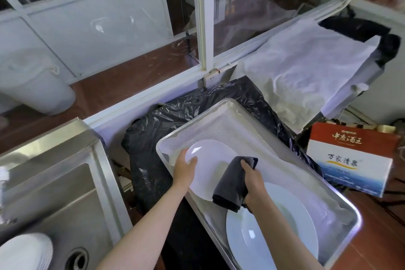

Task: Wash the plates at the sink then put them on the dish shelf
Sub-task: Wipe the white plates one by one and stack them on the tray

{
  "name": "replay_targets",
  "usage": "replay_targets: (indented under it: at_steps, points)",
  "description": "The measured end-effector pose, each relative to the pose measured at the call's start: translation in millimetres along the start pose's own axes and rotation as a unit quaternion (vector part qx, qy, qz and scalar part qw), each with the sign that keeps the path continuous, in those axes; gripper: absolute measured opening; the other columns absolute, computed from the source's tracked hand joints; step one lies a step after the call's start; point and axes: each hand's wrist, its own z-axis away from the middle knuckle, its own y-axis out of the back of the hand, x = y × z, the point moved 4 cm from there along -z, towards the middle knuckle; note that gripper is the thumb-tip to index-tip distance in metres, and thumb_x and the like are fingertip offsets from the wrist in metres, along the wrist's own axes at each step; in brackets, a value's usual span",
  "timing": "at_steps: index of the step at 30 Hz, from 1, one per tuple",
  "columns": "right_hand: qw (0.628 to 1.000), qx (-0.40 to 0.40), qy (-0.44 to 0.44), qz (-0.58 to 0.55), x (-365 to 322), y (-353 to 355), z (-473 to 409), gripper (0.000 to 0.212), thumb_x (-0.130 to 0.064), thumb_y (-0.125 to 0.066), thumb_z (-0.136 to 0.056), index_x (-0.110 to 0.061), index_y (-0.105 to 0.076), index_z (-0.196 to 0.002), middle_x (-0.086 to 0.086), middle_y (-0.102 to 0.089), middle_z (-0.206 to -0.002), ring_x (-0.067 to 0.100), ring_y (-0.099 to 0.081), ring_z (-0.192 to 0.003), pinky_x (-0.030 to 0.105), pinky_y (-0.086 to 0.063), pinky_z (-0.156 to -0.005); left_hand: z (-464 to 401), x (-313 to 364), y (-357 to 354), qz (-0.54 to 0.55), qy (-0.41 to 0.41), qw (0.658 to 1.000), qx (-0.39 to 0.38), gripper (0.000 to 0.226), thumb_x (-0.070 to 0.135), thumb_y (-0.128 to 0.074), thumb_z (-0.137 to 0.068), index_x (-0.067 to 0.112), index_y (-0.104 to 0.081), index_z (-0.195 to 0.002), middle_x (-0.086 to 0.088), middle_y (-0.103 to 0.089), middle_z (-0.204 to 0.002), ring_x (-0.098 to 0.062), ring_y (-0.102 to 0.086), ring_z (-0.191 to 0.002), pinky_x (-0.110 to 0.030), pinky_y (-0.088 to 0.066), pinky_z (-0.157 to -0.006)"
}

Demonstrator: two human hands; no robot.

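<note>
Over at the big cloth-lined metal tray (328, 221) now, right of the steel sink (65, 193), with a stack of white plates (24, 252) waiting at the sink's near corner. Already lying in the tray, near end: a large white plate (285, 237). Held just above the tray's left side, tilted, face up: a second white plate (210, 160), looking like the drying step before shelving. No dish shelf clearly in sight.

Best handling here, by the look of it: firm support at the rim, wiping in broad arcs from centre out to the edge, then a flip for the underside; plate kept low over the cloth lining in case of a slip, wet glaze being slick.

Left hand (185, 169) closed on the held plate's left rim, thumb on top, fingers hidden beneath. Right hand (252, 184) clenched around a bunched dark grey cloth (232, 182), pressing it against the plate's right half, loose end hanging down over the lower plate's edge.
</note>
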Motion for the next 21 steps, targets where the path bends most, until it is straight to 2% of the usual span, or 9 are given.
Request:
replay_targets:
  at_steps: [4, 7, 10, 12, 14, 16, 19, 21]
  points:
    - [0.999, 0.021, -0.004, 0.026, -6, -2, -6, 0.047, -0.039, -0.053, -0.107, -0.009, -0.050, -0.142, 0.013, -0.057, -0.125, 0.035, -0.054, -0.108, 0.055, -0.050, -0.100, -9, -1, -13, -0.073, -0.011, 0.997, -0.007, 0.045, 0.021, -0.053, -0.107, 0.017, -0.043, -0.151, 0.002, -0.047, -0.138, -0.021, -0.050, -0.129, -0.035, -0.043, -0.105]
    - [0.999, 0.025, 0.009, 0.031, -7, -11, -8, 0.045, -0.034, -0.052, -0.108, -0.006, -0.049, -0.142, 0.012, -0.057, -0.122, 0.033, -0.053, -0.107, 0.048, -0.048, -0.095, -18, -9, -18, -0.109, -0.009, 0.994, -0.011, 0.049, 0.016, -0.056, -0.104, 0.014, -0.043, -0.151, -0.007, -0.044, -0.148, -0.028, -0.048, -0.137, -0.042, -0.044, -0.114]
    - [0.998, 0.027, 0.028, 0.042, -7, -18, -5, 0.032, -0.029, -0.050, -0.109, -0.005, -0.053, -0.129, 0.015, -0.060, -0.120, 0.033, -0.054, -0.101, 0.047, -0.049, -0.094, -25, -17, -22, -0.145, 0.003, 0.989, -0.019, 0.052, 0.007, -0.055, -0.101, 0.014, -0.043, -0.152, -0.011, -0.047, -0.147, -0.033, -0.047, -0.139, -0.047, -0.042, -0.115]
    - [0.998, 0.030, 0.032, 0.042, -4, -19, -3, 0.030, -0.030, -0.050, -0.108, -0.004, -0.054, -0.123, 0.015, -0.062, -0.114, 0.033, -0.056, -0.099, 0.048, -0.050, -0.093, -24, -16, -24, -0.167, -0.005, 0.985, -0.038, 0.060, 0.003, -0.055, -0.100, 0.015, -0.037, -0.156, -0.011, -0.045, -0.150, -0.033, -0.044, -0.141, -0.047, -0.040, -0.117]
    - [0.997, 0.035, 0.041, 0.048, 0, -18, 2, 0.033, -0.030, -0.051, -0.108, -0.002, -0.055, -0.125, 0.014, -0.061, -0.105, 0.033, -0.057, -0.099, 0.046, -0.050, -0.091, -19, -12, -21, -0.159, -0.006, 0.985, -0.063, 0.067, 0.004, -0.054, -0.100, 0.016, -0.029, -0.161, -0.011, -0.040, -0.156, -0.032, -0.042, -0.144, -0.045, -0.037, -0.119]
    - [0.996, 0.036, 0.069, 0.050, 5, -20, 12, 0.033, -0.031, -0.052, -0.107, -0.004, -0.056, -0.125, 0.016, -0.063, -0.109, 0.034, -0.060, -0.102, 0.047, -0.051, -0.093, -12, -10, -13, -0.142, 0.008, 0.986, -0.085, 0.066, 0.008, -0.053, -0.102, 0.017, -0.027, -0.162, -0.007, -0.038, -0.160, -0.029, -0.041, -0.146, -0.040, -0.036, -0.117]
    - [0.994, 0.022, 0.101, 0.047, 16, -34, 36, 0.033, -0.038, -0.055, -0.105, -0.015, -0.058, -0.129, 0.014, -0.066, -0.118, 0.036, -0.064, -0.109, 0.055, -0.055, -0.098, 1, -12, 10, -0.112, 0.018, 0.987, -0.111, 0.058, 0.014, -0.048, -0.105, 0.018, -0.033, -0.161, 0.001, -0.039, -0.161, -0.023, -0.040, -0.147, -0.036, -0.035, -0.117]
    - [0.994, 0.008, 0.099, 0.040, 31, -51, 50, 0.036, -0.041, -0.057, -0.103, -0.017, -0.060, -0.130, 0.011, -0.068, -0.115, 0.036, -0.067, -0.108, 0.053, -0.057, -0.095, 16, -16, 31, -0.092, 0.004, 0.988, -0.125, 0.051, 0.018, -0.046, -0.105, 0.021, -0.043, -0.156, 0.002, -0.048, -0.155, -0.019, -0.047, -0.139, -0.035, -0.040, -0.115]
